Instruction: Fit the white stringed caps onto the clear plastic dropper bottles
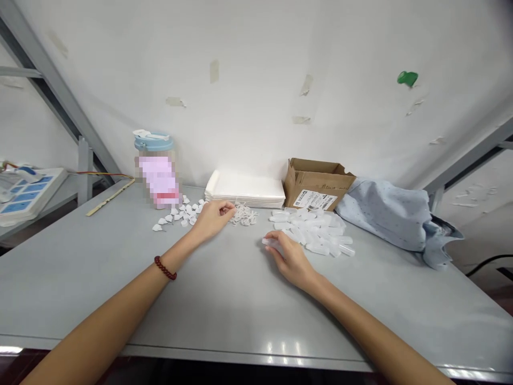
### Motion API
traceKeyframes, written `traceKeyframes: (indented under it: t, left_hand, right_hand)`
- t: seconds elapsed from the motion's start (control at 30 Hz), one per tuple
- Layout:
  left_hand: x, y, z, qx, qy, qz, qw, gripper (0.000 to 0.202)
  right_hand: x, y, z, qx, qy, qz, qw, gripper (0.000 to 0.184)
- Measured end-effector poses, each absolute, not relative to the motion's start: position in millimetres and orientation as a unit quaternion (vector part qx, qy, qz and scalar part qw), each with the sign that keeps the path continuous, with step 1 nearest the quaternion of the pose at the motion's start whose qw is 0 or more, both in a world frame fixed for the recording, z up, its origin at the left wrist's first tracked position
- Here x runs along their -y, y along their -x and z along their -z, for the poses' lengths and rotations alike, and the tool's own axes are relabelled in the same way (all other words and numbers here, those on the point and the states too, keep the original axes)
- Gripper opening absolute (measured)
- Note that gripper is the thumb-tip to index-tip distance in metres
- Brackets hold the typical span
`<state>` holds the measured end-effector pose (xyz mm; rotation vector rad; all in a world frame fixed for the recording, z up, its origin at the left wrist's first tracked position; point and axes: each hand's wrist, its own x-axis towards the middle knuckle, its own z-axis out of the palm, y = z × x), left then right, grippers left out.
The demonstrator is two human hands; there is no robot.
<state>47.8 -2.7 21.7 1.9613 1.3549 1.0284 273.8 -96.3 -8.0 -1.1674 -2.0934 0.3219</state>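
Observation:
My left hand [213, 218] reaches across the grey table [224, 299], fingers pinched together at the edge of a small heap of thin white looped pieces [244, 215]; what the fingers hold is too small to name. A dark red bead bracelet sits on that wrist. My right hand [289, 259] rests on the table with its fingers curled round a small clear plastic tube [271, 243]. Just beyond it lies a pile of several more clear tubes [316, 231].
Small white caps [180, 214] lie scattered left of my left hand. A blue-lidded jar [157, 170], a stack of white trays [245, 189], an open cardboard box [317, 183] and a pale blue cloth [393, 219] stand along the wall. A power strip [24, 195] lies far left.

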Motion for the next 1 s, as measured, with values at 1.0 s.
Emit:
traceKeyframes:
  t: [1.0]
  left_hand:
    - [59.6, -71.2, -41.5, -0.446, -0.671, -0.282, 0.521, 0.020]
  right_hand:
    - [114.4, -258.6, -3.6, 0.740, 0.433, -0.269, 0.438, 0.028]
